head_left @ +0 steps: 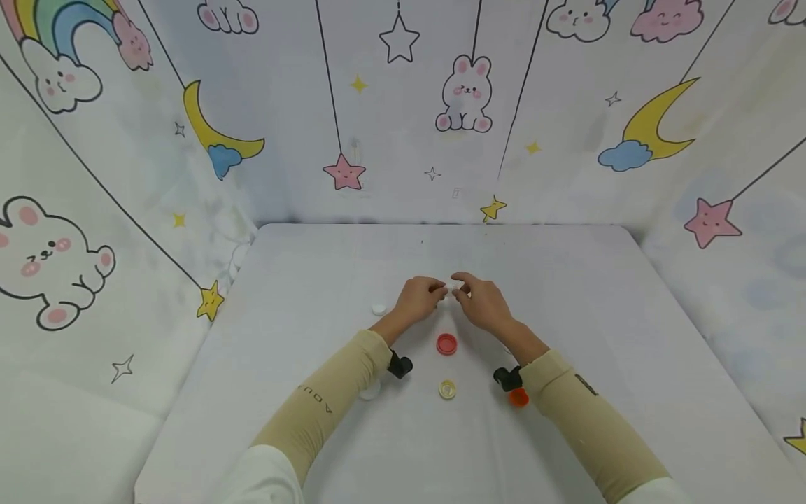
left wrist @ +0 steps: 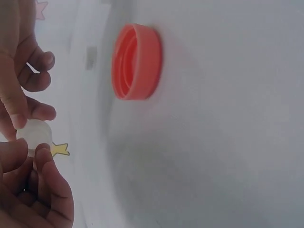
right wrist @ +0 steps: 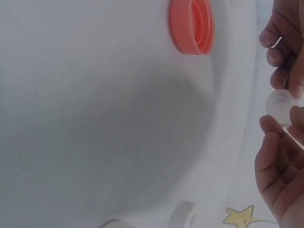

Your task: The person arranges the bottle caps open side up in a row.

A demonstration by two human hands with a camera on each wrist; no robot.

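Observation:
Both hands meet over the far middle of the table around a small, white, translucent round cap [left wrist: 35,134]. My left hand [head_left: 418,297] pinches it between thumb and fingertips. From the other side my right hand [head_left: 483,304] grips it too, thumb and index finger at its edge. In the right wrist view the white cap [right wrist: 279,105] appears partly covered by fingertips. A red ribbed bottle cap [head_left: 446,344] lies hollow side up on the table, nearer the body than the hands.
A yellowish ring-shaped cap [head_left: 447,390] lies in front of the red one. An orange cap [head_left: 519,398] shows by the right sleeve. White caps lie left of the left hand [head_left: 378,309] and partly under the left sleeve [head_left: 369,390]. More white caps [right wrist: 184,214] edge into the right wrist view.

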